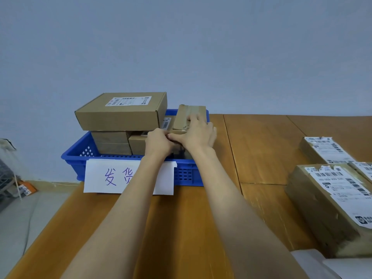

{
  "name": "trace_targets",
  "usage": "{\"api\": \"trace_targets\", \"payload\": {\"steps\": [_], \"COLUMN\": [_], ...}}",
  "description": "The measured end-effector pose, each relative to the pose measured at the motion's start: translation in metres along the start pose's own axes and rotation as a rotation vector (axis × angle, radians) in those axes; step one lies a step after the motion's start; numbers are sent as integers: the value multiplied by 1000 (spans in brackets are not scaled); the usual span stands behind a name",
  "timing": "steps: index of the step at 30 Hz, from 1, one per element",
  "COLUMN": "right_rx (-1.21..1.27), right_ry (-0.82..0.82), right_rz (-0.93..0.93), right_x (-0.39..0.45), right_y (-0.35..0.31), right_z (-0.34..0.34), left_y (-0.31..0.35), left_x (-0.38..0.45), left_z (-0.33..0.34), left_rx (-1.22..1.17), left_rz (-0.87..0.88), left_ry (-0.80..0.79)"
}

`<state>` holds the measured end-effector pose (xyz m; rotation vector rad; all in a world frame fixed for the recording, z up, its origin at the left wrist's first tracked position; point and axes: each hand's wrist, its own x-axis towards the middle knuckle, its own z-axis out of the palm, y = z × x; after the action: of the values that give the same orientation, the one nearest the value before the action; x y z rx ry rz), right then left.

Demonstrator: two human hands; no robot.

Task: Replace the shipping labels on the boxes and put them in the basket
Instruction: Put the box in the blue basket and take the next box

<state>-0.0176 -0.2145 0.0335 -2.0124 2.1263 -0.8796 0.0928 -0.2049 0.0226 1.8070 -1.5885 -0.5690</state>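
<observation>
— Where are we in the job, would you say?

— Placing, I'd judge. Nearest us, this side of the blue basket (79, 158), the wooden table (181, 218) carries only the two forearms reaching out. The paper sign (100, 176) with purple handwriting hangs on the basket's near wall.

— And the hands?

— Both are over the basket's right half. The left hand (158, 142) has its fingers curled in; whether they pinch something I cannot tell, since they are turned away. The right hand (198, 133) lies flat, fingers together and pressed down on the taped cardboard box (191, 111), thumb touching the left hand's fingertips.

— So the box is in?

— It sits at the basket's right end, its far end propped higher than the near one. Its long axis runs away from us, toward the wall, the brown tape following that line. I see no label on its upper face.

— What comes next?

— Settling it level among the other boxes, I'd guess, then letting go. To the basket's left end, the large flat carton (122, 111) is stacked on smaller brown boxes (112, 142), label up.

— More to do?

— Well to the right of the basket, labelled parcels (330, 190) wait on the table, torn labels on top. Those likely need relabelling.
</observation>
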Motion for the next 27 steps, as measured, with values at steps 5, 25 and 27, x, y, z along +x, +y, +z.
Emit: {"api": "trace_targets", "payload": {"steps": [5,25,27], "right_rx": [371,430,496], "right_ry": [-73,-75,-40], "right_rz": [14,211,211], "right_x": [-3,-7,-16], "right_y": [15,56,64], "right_z": [-9,-23,-44], "left_y": [-1,27,42], "left_x": [0,-14,-30], "left_z": [7,10,8], "left_rx": [29,343,252], "left_rz": [42,6,162], "left_ry": [68,195,355]}}
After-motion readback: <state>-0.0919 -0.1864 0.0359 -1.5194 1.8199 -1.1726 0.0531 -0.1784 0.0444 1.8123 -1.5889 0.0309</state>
